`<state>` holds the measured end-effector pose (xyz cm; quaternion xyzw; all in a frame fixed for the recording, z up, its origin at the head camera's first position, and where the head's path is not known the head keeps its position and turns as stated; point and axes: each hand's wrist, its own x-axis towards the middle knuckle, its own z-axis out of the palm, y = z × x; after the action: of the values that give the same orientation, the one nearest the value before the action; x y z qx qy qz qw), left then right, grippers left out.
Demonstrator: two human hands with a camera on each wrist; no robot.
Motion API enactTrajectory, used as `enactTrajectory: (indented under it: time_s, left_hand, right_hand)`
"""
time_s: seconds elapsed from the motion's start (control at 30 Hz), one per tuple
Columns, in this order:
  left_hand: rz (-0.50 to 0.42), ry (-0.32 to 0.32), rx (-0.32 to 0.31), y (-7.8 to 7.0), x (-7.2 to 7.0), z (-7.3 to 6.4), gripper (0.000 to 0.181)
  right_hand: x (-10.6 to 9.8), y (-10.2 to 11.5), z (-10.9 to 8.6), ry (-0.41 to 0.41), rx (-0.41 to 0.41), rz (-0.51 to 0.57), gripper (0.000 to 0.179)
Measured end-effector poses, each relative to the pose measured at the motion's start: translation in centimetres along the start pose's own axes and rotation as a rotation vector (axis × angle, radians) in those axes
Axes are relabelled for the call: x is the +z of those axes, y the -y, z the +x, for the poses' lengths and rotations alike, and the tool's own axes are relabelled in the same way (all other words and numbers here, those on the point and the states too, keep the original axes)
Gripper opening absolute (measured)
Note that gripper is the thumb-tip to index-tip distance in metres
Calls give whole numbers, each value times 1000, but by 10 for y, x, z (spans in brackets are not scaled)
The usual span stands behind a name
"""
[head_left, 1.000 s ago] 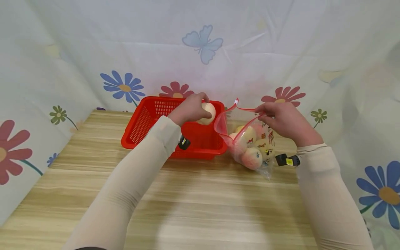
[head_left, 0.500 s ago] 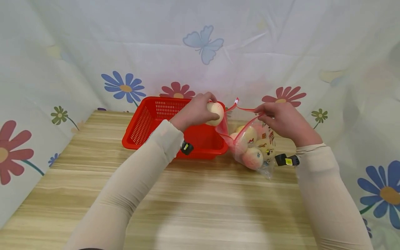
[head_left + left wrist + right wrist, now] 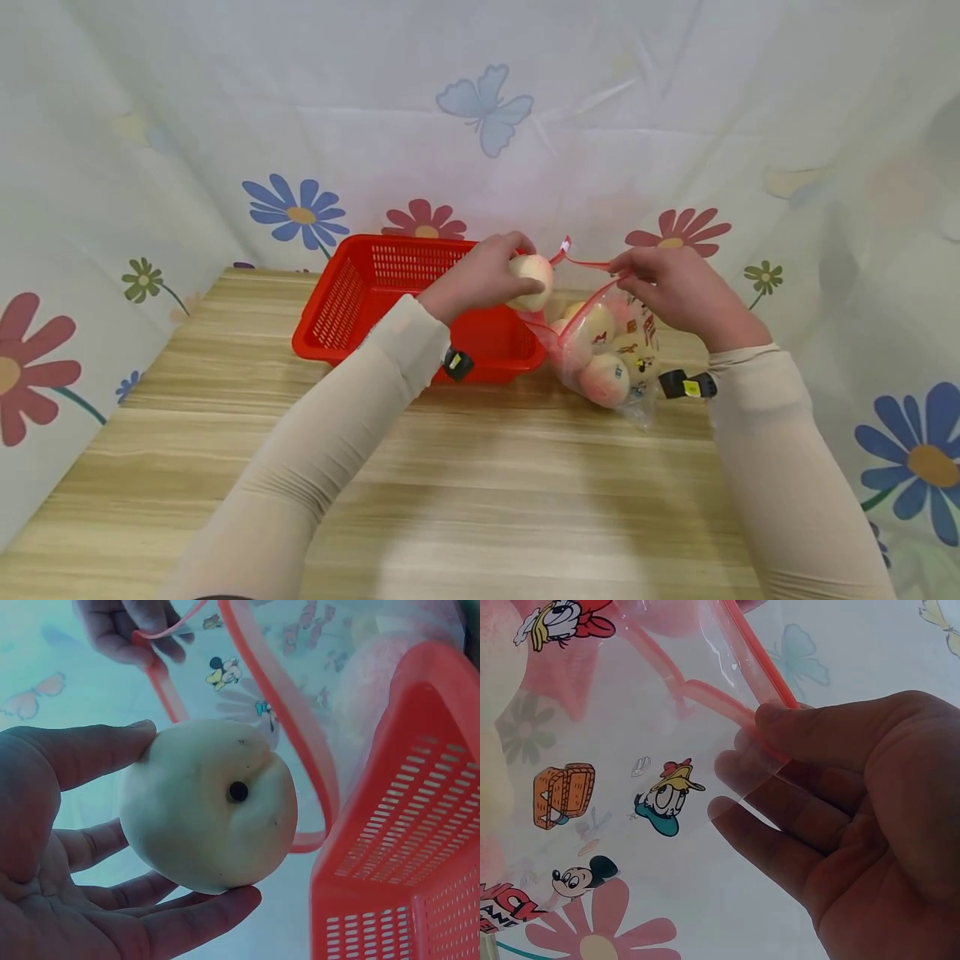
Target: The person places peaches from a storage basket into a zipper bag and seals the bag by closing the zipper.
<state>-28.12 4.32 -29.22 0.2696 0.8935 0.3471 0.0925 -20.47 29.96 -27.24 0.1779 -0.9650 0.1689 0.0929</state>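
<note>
My left hand [image 3: 483, 275] holds a pale, pink-blushed peach [image 3: 534, 281] over the right end of the red basket [image 3: 491, 372], close to the mouth of a clear zip bag [image 3: 647, 333]. In the left wrist view, the thumb and fingers wrap the peach [image 3: 202, 817], and a dark round pit marks its end. My right hand [image 3: 678, 292] pinches the bag's pink zip edge and keeps its mouth spread. Cartoon figures are printed on the bag [image 3: 622, 847]. Several peaches [image 3: 604, 380] lie inside it.
The slotted basket stands against the back cloth, left of the bag and touching or nearly touching it. A wood-grain table [image 3: 480, 500] stretches in front. Flower-printed cloth [image 3: 360, 133] encloses the back and sides.
My left hand has carried the peach rightward, from over the basket to the bag's mouth. The right hand and the bag have stayed nearly still.
</note>
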Motion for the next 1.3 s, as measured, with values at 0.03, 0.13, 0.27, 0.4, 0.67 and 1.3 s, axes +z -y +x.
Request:
enactTrajectory:
  time_s: [0.03, 0.13, 0.27, 0.4, 0.67, 1.3]
  left_hand:
    - [-1, 1, 3, 0, 2, 1, 49]
    - [0, 7, 9, -1, 7, 3, 49]
    - [-13, 15, 2, -2, 15, 7, 49]
    - [-1, 14, 3, -2, 21, 11, 50]
    - [1, -45, -17, -8, 28, 15, 48]
    - [78, 4, 15, -4, 28, 53, 38]
  right_hand:
    - [0, 0, 0, 7, 4, 4, 24]
    - [1, 0, 0, 22, 14, 9, 24]
    - [1, 1, 0, 26, 9, 8, 25]
    - [2, 1, 1, 20, 0, -1, 24]
    - [1, 0, 1, 20, -5, -1, 25]
    - [2, -1, 0, 22, -25, 15, 24]
